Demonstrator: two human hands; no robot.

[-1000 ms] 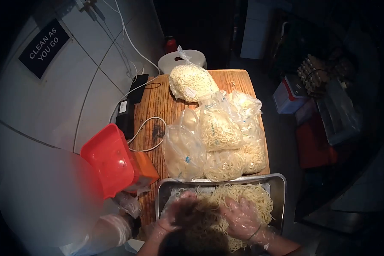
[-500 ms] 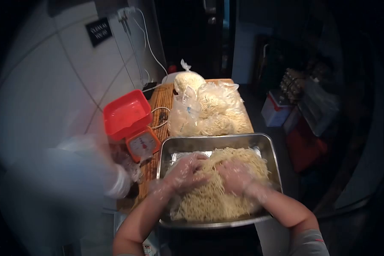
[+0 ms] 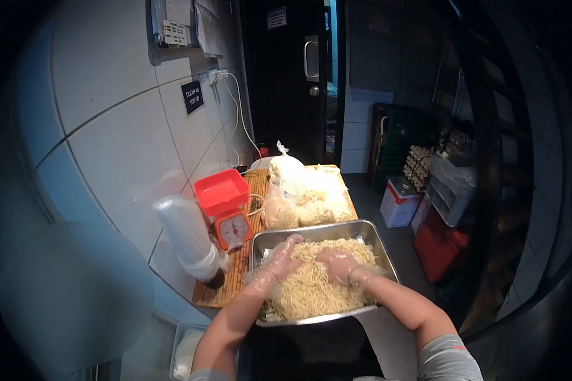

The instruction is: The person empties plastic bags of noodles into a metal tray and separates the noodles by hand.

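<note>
Resting in pale, loose noodles (image 3: 318,293), the clear-gloved left hand (image 3: 279,261) and right hand (image 3: 340,264) sit apart, probably steadying both sides; I cannot tell whether they grip. The rectangular steel tray's (image 3: 388,259) raised rim likely contains strands. Clear plastic noodle bags (image 3: 314,209) crowd its far edge on the wooden counter (image 3: 240,270); floor (image 3: 365,198) opens rightward.

papers (image 3: 178,13) cut off, scale (image 3: 234,230) digits illegible
</note>
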